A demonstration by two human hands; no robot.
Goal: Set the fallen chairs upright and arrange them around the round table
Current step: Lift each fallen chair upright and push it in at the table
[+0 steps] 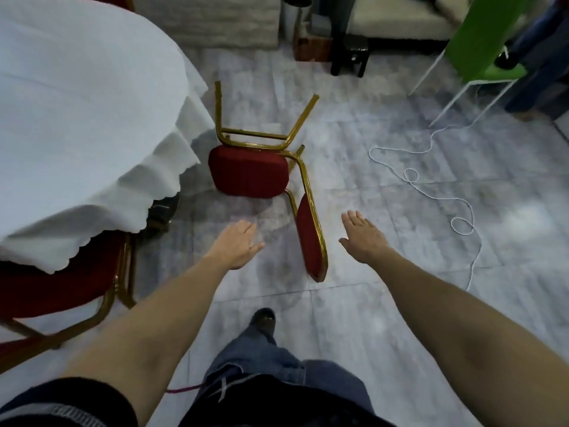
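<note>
Two open hands [237, 243] [363, 238], one fallen chair [249, 172]

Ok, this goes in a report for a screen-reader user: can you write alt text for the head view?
Two open bare hands, left hand and right hand, reach toward a fallen red chair with gold legs, lying on a grey tiled floor beside a round table under a white cloth.

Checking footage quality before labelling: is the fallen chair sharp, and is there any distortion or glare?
Head view: fallen chair reasonably sharp, soft shadow beneath; wide-angle bending stretches both forearms; mild sheen on floor tiles at right; far background soft.
</note>
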